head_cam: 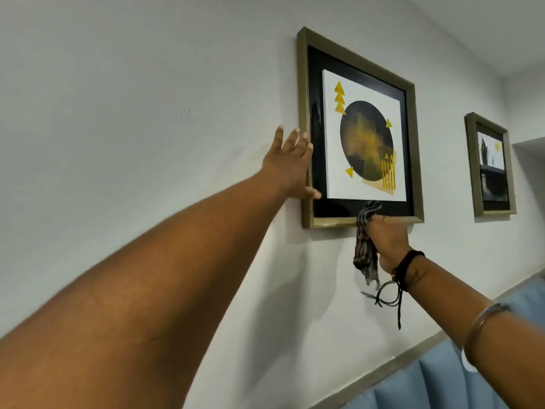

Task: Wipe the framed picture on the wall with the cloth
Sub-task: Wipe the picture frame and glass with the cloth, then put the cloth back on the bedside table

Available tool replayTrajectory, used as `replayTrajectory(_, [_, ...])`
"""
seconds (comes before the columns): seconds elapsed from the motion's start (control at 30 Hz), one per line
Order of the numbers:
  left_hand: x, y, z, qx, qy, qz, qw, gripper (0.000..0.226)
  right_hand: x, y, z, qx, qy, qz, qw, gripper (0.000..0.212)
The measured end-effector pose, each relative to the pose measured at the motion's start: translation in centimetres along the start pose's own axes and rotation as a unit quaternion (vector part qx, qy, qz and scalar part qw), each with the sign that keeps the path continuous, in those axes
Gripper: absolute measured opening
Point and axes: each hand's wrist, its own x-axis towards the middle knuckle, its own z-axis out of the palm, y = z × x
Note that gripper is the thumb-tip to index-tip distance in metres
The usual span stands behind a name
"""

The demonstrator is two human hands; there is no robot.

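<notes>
Bracing gold-framed glazed picture: left hand open, flat on frame edge; right hand fisted around limp striped cloth; glass likely fragile, press lightly.

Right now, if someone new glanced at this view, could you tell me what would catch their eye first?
Most likely the framed picture on the white wall, with its dark circle and yellow triangles inside a gold frame. Next, the two arms reaching up to it: the left hand spread against the frame's left edge, and the right hand gripping a striped cloth at the bottom edge. A smaller framed picture hangs further right.
</notes>
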Motion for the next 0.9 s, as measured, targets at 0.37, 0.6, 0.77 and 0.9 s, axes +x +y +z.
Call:
replayTrajectory(0.37, [-27.3,9.8,3.9,-0.527,-0.042,-0.240,0.814,0.055,-19.6,5.3,0.9,0.302,-0.244,0.273,0.880,0.040])
replayTrajectory(0.6, [-60.6,19.2,8.2,-0.623,-0.232,-0.525,0.532,0.035,-44.3,21.7,-4.1,0.183,-0.315,0.480,0.798,0.018])
replayTrajectory(0.77, [-80.7,26.3,9.1,-0.601,-0.360,-0.639,0.318,0.009,-61.7,33.8,-9.5,0.025,-0.243,0.705,0.666,0.031])
replayTrajectory(0.9, [-92.1,32.2,11.7,-0.570,-0.435,-0.671,0.190,0.020,-71.3,43.9,-13.4,-0.106,-0.235,0.790,0.556,0.049])
